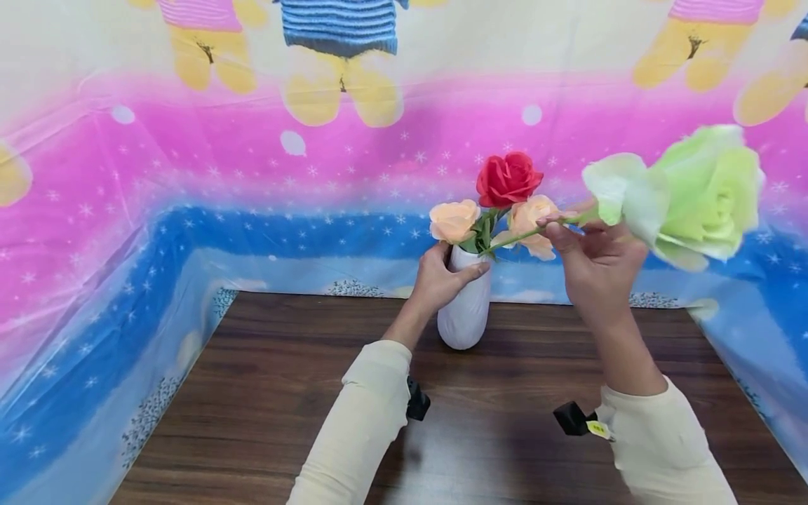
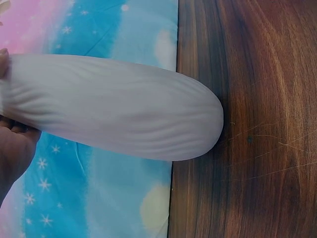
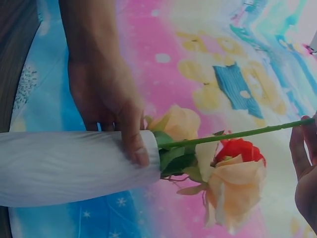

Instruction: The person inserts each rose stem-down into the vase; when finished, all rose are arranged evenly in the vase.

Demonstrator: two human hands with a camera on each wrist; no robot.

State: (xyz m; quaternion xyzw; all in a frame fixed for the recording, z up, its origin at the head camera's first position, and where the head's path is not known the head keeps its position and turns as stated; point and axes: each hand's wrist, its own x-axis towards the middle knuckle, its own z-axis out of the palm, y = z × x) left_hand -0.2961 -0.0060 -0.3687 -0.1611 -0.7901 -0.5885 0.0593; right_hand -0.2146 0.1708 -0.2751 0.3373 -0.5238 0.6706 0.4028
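A white vase (image 1: 463, 312) with a rippled surface stands upright on the table. My left hand (image 1: 438, 280) grips it near the rim, thumb across the front. Out of its mouth rise a red rose (image 1: 508, 179) and two peach roses, one on the left (image 1: 454, 221) and one on the right (image 1: 529, 223). Between the fingers and thumb of my right hand (image 1: 602, 266) is the green stem of a pale green rose (image 1: 707, 196), its bloom out to the right. In the right wrist view that stem (image 3: 237, 135) slants to the vase mouth, its lower end at the opening.
The dark wooden table (image 1: 290, 393) reaches back to a patterned cloth (image 1: 353, 161) hanging behind and at both sides. A small black device sits at each wrist, one by the left cuff (image 1: 418, 400) and one by the right cuff (image 1: 571, 419).
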